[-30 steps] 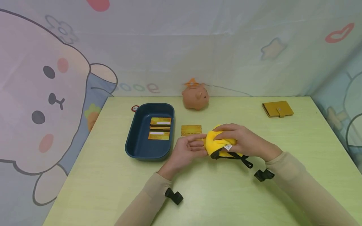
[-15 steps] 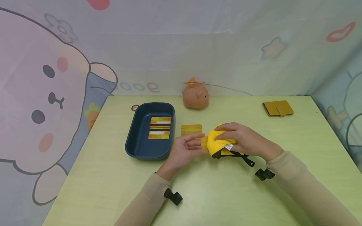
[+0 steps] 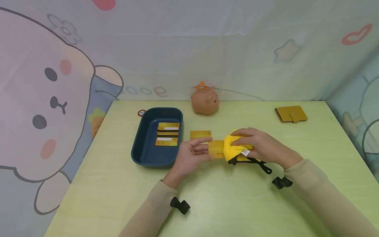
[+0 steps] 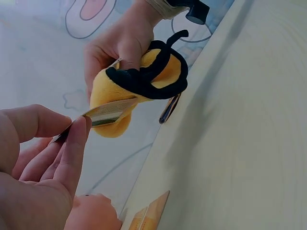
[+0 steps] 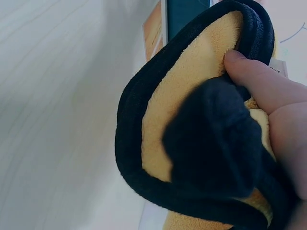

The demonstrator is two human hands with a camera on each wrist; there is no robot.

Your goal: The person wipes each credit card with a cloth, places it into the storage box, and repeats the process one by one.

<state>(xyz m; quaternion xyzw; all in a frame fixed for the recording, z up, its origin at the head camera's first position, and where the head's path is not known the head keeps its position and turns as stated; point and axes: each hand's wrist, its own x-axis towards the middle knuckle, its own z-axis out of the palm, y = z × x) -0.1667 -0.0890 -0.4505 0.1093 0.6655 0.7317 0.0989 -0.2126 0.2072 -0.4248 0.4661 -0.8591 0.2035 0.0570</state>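
Observation:
My left hand [image 3: 189, 158] pinches a gold bank card [image 3: 215, 149] by its left end, between thumb and fingers. My right hand [image 3: 263, 146] grips a bunched yellow cloth [image 3: 231, 148] with black edging, a white tag and a black hanging loop [image 3: 266, 168]. The cloth is wrapped over the card's right end, hiding it. In the left wrist view, the card [image 4: 108, 112] is held edge-on above the table, a dark stripe on its lower face. The right wrist view shows the thumb [image 5: 254, 76] pressing into the folded cloth [image 5: 187, 81].
A second gold card [image 3: 199, 133] lies behind my left fingers. To the left, a dark blue tray [image 3: 142, 154] holds gold cards [image 3: 166, 141]; a red-and-white chip [image 3: 141, 113] lies by its back corner. A piggy bank [image 3: 205, 102] and a mustard wallet [image 3: 291, 114] sit farther back.
The cloth and my right hand have slid rightward along the card, baring more of its left part. My left hand has shifted slightly left.

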